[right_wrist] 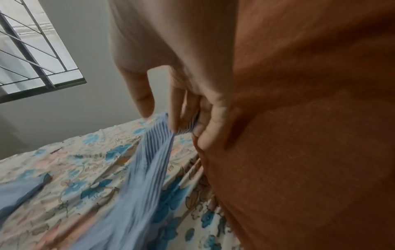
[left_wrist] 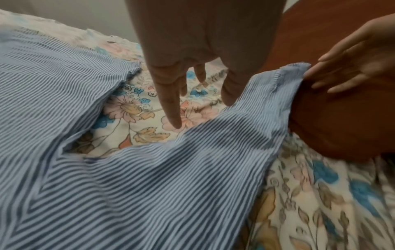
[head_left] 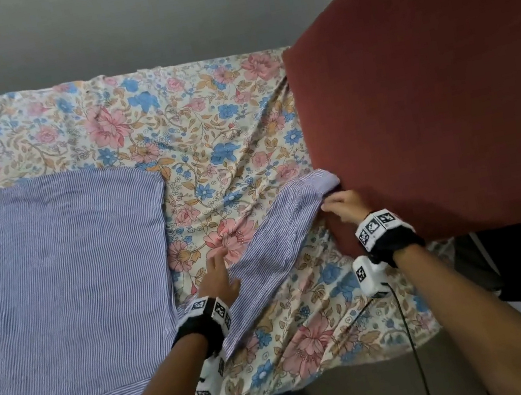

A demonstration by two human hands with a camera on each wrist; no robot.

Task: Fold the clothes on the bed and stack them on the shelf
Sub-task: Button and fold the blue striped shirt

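Both forearms reach forward over the bed, the left hand (head_left: pixel 219 276) flat with fingers (left_wrist: pixel 171 101) straight and slightly spread, pointing ahead, the right hand (head_left: pixel 345 205) further out with fingertips (right_wrist: pixel 177 118) curled, pinching a sleeve (head_left: pixel 279 235) cuff.

One striped shirt (head_left: pixel 55 268), one rust-red pillow (head_left: pixel 443 95), one floral bedsheet (head_left: pixel 203 120), two hands

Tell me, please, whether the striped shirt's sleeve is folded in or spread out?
Spread out: the sleeve stretches away from the shirt body, its cuff pinched by the right hand beside the red pillow.
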